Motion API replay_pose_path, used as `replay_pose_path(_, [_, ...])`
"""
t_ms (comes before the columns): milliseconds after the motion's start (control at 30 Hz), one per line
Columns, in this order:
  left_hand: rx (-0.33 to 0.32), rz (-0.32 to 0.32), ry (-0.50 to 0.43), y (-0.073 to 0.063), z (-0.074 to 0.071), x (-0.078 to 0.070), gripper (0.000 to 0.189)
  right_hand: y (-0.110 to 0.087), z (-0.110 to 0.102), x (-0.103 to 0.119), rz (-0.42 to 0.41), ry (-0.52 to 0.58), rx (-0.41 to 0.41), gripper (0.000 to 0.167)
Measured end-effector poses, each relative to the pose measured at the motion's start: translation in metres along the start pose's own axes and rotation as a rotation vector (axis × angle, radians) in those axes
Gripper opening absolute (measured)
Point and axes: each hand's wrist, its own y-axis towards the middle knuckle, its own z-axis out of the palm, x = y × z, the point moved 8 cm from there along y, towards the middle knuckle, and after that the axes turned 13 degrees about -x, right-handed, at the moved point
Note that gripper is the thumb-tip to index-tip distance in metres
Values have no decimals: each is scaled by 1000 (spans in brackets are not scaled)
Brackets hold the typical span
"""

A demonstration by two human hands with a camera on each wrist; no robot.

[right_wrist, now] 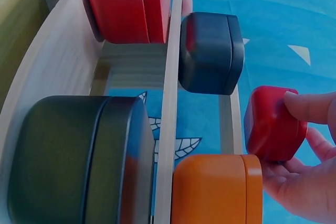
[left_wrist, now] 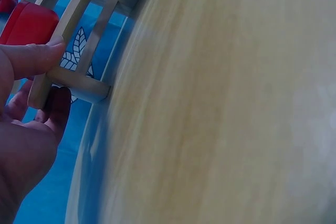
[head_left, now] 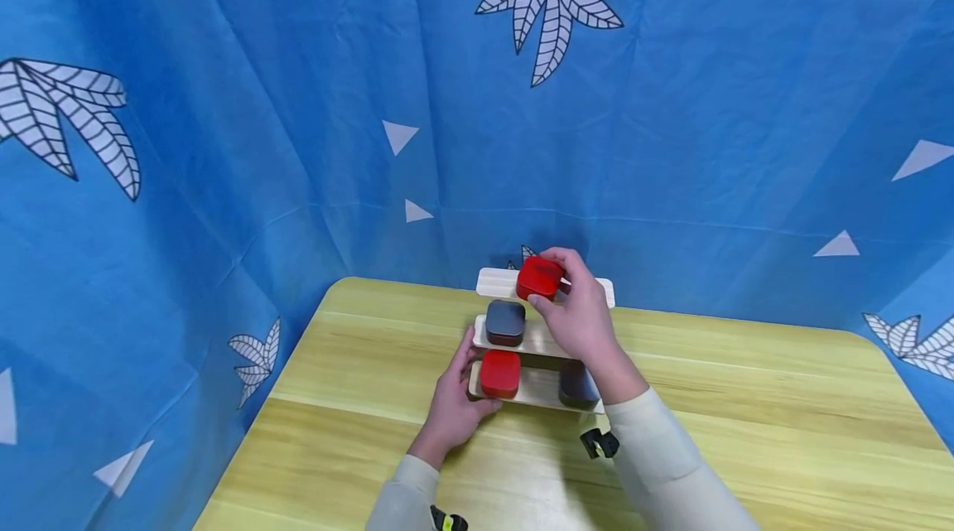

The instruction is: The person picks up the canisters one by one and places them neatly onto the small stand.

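Note:
A three-tier wooden rack (head_left: 537,388) stands toward the back of the table, holding small rounded-square tins. My right hand (head_left: 584,320) pinches a red tin (head_left: 540,277) between thumb and fingers at the top tier. With thumb and fingers, my left hand (head_left: 452,411) grips the left end of the lowest tier. Beside that thumb sits another red tin (head_left: 500,374), while a dark tin (head_left: 578,387) occupies the same tier's right end. The middle tier carries a dark blue tin (right_wrist: 210,53) at left and an orange tin (right_wrist: 216,190) at right; my right hand hides the orange one in the head view.
The wood-grain table (head_left: 745,398) extends to both sides of the rack. A blue cloth (head_left: 335,100) with white leaf prints hangs close behind the rack and along the table's left side.

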Motion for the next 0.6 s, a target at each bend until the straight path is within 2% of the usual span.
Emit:
replay_pose_path(167, [8, 6, -22, 0, 0, -2, 119, 4, 6, -1, 13, 21, 26, 67])
replay_pose_path(600, [-6, 6, 23, -1, -1, -4, 119, 9, 17, -1, 58, 21, 56, 67])
